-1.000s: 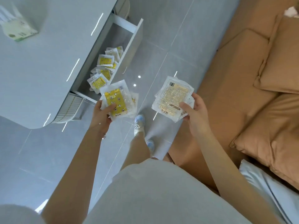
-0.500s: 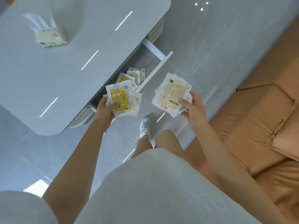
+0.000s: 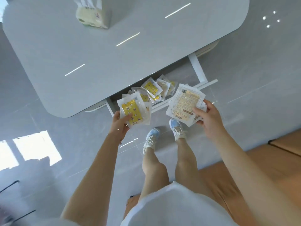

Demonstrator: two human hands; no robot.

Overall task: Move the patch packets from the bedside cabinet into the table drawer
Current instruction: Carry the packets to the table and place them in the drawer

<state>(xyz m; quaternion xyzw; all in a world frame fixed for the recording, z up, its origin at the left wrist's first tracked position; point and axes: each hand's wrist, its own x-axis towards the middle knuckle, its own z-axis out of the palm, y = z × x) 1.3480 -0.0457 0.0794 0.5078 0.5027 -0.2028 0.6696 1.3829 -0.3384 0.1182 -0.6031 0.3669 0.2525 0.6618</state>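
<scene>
The drawer (image 3: 197,69) is overhung at the back by the tabletop (image 3: 114,54). Its left half is heaped with packets (image 3: 151,88); the right half is left bare.

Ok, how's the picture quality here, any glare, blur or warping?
Head view: streaks of lamp glare on the glossy table top, light dots and a bright reflected patch on the floor; the wide-angle lens stretches things toward the frame edges; the bottom-left corner is smeared; print on the yellow packets and pale packets shows but is unreadable.
</scene>
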